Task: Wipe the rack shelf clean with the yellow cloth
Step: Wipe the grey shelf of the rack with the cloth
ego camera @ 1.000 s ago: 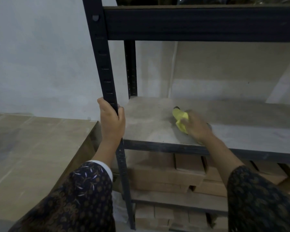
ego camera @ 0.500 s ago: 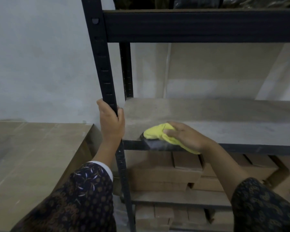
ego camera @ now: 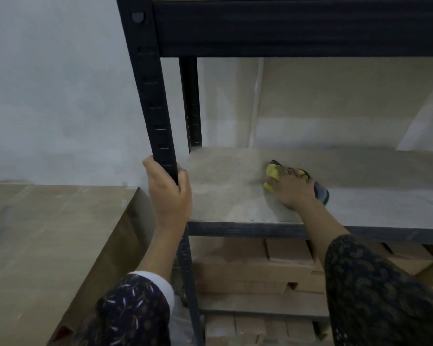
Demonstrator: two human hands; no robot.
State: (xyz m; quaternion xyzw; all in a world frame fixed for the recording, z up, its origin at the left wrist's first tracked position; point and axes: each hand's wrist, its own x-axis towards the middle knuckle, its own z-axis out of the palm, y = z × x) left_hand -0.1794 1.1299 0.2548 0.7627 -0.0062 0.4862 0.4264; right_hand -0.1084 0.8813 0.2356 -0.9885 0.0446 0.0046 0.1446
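My right hand (ego camera: 291,189) presses the bunched yellow cloth (ego camera: 271,172) onto the dusty grey board shelf (ego camera: 223,191), mid-depth, fingers (ego camera: 291,174) curled over it. It's probably light and floppy (a loose palm would slide off), so I grip the wad itself. My left hand (ego camera: 168,196) wraps the black metal upright (ego camera: 155,108).

Qty: 1 L hand (ego camera: 169,196), 1 R hand (ego camera: 291,191), 1 yellow cloth (ego camera: 272,172), 1 rack (ego camera: 158,108).

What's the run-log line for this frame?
phase: wipe | left hand grips rack post | right hand holds yellow cloth against rack shelf
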